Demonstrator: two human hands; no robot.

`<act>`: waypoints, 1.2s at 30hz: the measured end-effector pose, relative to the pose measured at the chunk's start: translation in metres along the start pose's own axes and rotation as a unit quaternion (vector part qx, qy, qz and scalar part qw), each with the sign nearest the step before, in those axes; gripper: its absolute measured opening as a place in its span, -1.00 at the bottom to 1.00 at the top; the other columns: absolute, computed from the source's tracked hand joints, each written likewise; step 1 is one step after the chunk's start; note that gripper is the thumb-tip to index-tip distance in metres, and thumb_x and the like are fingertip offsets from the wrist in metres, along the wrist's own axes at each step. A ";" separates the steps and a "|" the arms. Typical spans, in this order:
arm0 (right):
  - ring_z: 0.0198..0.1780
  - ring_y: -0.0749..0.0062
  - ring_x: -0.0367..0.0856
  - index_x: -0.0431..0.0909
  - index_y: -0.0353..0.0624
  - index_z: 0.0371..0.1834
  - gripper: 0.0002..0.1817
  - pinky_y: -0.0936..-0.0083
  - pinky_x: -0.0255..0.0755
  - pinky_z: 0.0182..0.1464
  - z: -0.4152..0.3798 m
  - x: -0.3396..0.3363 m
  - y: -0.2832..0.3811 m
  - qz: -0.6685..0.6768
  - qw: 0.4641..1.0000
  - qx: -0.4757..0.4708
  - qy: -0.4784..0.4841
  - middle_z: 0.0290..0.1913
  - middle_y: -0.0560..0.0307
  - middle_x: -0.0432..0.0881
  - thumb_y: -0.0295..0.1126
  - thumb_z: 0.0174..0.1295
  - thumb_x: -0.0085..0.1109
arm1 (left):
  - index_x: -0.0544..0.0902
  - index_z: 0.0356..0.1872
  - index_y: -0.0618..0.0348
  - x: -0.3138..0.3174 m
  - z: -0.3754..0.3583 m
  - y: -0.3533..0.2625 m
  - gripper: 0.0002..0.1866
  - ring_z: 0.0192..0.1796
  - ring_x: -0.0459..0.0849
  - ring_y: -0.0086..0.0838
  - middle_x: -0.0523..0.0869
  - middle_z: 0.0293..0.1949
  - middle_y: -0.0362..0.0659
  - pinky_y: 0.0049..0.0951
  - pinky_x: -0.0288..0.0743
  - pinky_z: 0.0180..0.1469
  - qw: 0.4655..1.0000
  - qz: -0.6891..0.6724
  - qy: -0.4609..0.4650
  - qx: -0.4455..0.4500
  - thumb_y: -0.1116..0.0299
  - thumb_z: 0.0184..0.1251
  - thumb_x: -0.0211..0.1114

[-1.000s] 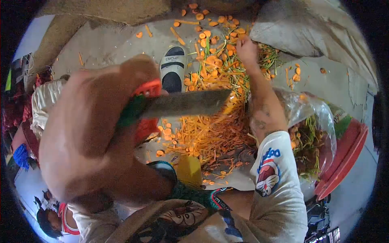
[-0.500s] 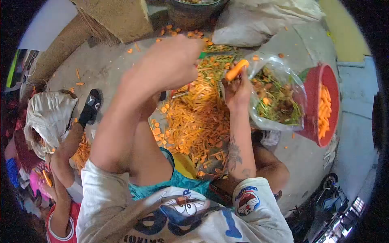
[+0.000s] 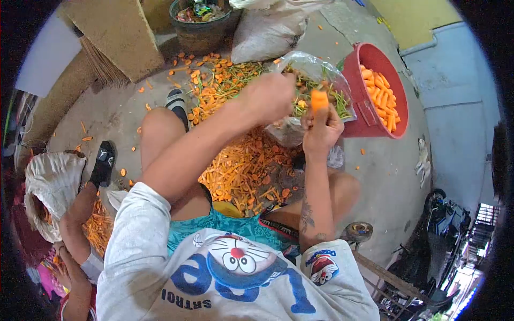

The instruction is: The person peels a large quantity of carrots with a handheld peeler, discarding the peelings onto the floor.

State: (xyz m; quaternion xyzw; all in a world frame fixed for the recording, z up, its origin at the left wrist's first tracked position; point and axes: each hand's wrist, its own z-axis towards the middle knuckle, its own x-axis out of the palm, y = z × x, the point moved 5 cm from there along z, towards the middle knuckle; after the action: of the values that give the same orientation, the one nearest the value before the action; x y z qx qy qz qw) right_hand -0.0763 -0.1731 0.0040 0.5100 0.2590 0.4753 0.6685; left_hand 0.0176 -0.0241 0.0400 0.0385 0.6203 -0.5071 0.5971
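Note:
My right hand [image 3: 321, 131] grips a carrot [image 3: 319, 100] upright, its orange end above the thumb. Close by on the left, my left hand [image 3: 272, 99] is closed in a fist around a green-handled knife, which the fist and motion blur mostly hide now. Behind both hands sits a clear plastic bag [image 3: 292, 134] holding green stems and brownish trimmings. Below my left forearm a heap of orange carrot peelings [image 3: 235, 171] covers the floor between my legs. To the right a red tub [image 3: 364, 115] leans tilted, with many peeled carrots [image 3: 383, 99] inside.
Carrot tops and cut ends [image 3: 209, 80] are strewn ahead. A dark bucket of rubbish [image 3: 198, 35], a white sack [image 3: 267, 37] and a broom [image 3: 101, 61] stand farther off. At left, another person's hand [image 3: 67, 270] and foot [image 3: 104, 160] are beside an open sack [image 3: 51, 187].
The view has turned to the right and my left leg has shifted. My left hand has come nearer to the carrot, which my right hand now holds more upright.

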 end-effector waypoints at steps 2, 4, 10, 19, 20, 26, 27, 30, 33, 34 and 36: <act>-0.50 0.64 0.43 0.63 -0.35 -0.17 -0.50 0.65 0.27 -0.49 -0.004 0.002 0.010 0.098 0.994 0.015 0.046 -0.45 0.28 0.53 -0.01 0.39 0.38 | 0.62 -0.18 0.47 0.021 0.016 0.041 -0.66 -0.21 0.75 0.23 0.74 -0.32 0.31 0.08 0.66 -0.08 0.996 0.031 0.058 -0.054 0.37 0.10 0.33; -0.52 0.65 0.43 0.63 -0.34 -0.16 -0.52 0.64 0.26 -0.53 -0.005 -0.004 0.022 0.106 0.992 0.029 0.064 -0.47 0.26 0.53 -0.01 0.42 0.35 | 0.63 -0.19 0.46 0.018 0.015 0.053 -0.67 -0.18 0.76 0.22 0.74 -0.28 0.31 0.07 0.65 -0.04 0.986 0.059 0.113 -0.103 0.34 0.14 0.32; -0.45 0.38 0.51 0.55 -0.25 0.03 -0.58 0.55 0.47 -0.38 0.108 -0.147 0.026 0.343 0.924 0.130 -0.111 -0.35 0.13 0.65 -0.08 0.46 0.29 | 0.64 -0.16 0.37 -0.024 0.023 0.061 -0.72 -0.06 0.72 0.23 0.73 -0.19 0.31 0.06 0.59 0.02 0.996 0.053 0.000 -0.069 0.33 0.25 0.27; -0.23 0.54 0.54 0.68 -0.27 0.16 -0.64 0.47 0.52 -0.15 0.116 -0.086 -0.022 -0.037 0.962 0.250 0.108 -0.15 0.22 0.67 -0.24 0.48 0.22 | 0.66 -0.09 0.29 -0.042 0.007 0.082 -0.72 0.00 0.77 0.10 0.79 -0.12 0.20 0.06 0.63 0.06 0.992 0.024 0.007 -0.127 0.40 0.20 0.28; -0.24 0.60 0.55 0.69 -0.23 0.17 -0.67 0.53 0.52 -0.18 0.115 -0.080 -0.043 -0.166 0.942 0.272 0.104 -0.18 0.33 0.67 -0.29 0.48 0.21 | 0.66 -0.09 0.29 -0.043 0.007 0.085 -0.72 0.00 0.77 0.10 0.79 -0.12 0.20 0.06 0.63 0.06 0.991 0.027 0.008 -0.130 0.40 0.20 0.28; -0.04 0.00 0.73 0.73 -0.17 0.06 -0.68 0.15 0.57 0.03 0.126 -0.061 -0.159 -0.536 0.771 -0.011 0.344 -0.09 -0.16 0.75 -0.44 0.25 0.21 | 0.64 -0.02 0.32 -0.049 0.004 0.099 -0.70 -0.03 0.75 0.19 0.76 -0.18 0.29 0.06 0.59 0.00 0.990 0.043 0.022 -0.131 0.36 0.30 0.33; 0.04 -0.14 0.71 0.74 -0.17 0.02 -0.67 0.08 0.55 0.12 0.122 -0.047 -0.161 -0.559 0.720 -0.071 0.405 -0.06 -0.26 0.73 -0.48 0.18 0.18 | 0.66 -0.07 0.32 -0.051 0.005 0.101 -0.71 -0.03 0.76 0.16 0.77 -0.17 0.27 0.06 0.61 0.01 0.989 0.051 0.027 -0.133 0.31 0.32 0.33; 0.09 -0.22 0.67 0.72 -0.32 -0.05 -0.66 0.08 0.54 0.19 0.117 -0.035 -0.179 -0.592 0.668 -0.009 0.452 0.01 -0.22 0.73 -0.57 0.10 0.09 | 0.66 -0.05 0.32 -0.056 0.006 0.106 -0.71 -0.04 0.76 0.17 0.77 -0.18 0.27 0.06 0.61 0.02 0.989 0.050 0.025 -0.135 0.32 0.33 0.34; 0.06 -0.19 0.69 0.72 -0.33 -0.13 -0.69 0.07 0.56 0.18 0.117 -0.033 -0.207 -0.655 0.545 0.011 0.523 -0.01 -0.29 0.73 -0.44 0.10 0.12 | 0.64 0.01 0.33 -0.060 0.008 0.109 -0.69 -0.04 0.74 0.20 0.75 -0.19 0.30 0.06 0.59 0.01 0.990 0.043 0.014 -0.130 0.37 0.31 0.34; 0.05 -0.19 0.70 0.71 -0.34 -0.12 -0.66 0.07 0.57 0.18 0.117 -0.045 -0.224 -0.709 0.415 0.064 0.566 -0.02 -0.31 0.73 -0.38 0.10 0.14 | 0.64 0.01 0.33 -0.060 0.007 0.111 -0.69 -0.04 0.74 0.20 0.75 -0.18 0.30 0.05 0.59 0.01 0.991 0.041 0.010 -0.126 0.37 0.31 0.34; 0.03 -0.18 0.72 0.71 -0.36 -0.09 -0.60 0.07 0.60 0.14 0.113 -0.044 -0.218 -0.699 0.438 0.049 0.563 -0.02 -0.32 0.74 -0.29 0.10 0.14 | 0.65 0.01 0.33 -0.061 0.006 0.115 -0.69 -0.04 0.74 0.20 0.75 -0.18 0.30 0.05 0.59 0.01 0.992 0.034 0.013 -0.124 0.37 0.31 0.34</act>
State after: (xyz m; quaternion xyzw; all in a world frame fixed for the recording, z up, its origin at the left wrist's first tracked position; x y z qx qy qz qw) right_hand 0.0805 -0.2679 -0.1655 -0.1921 0.8698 0.0157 0.4541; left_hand 0.1144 0.0614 0.0214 -0.0083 0.6843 -0.4048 0.6065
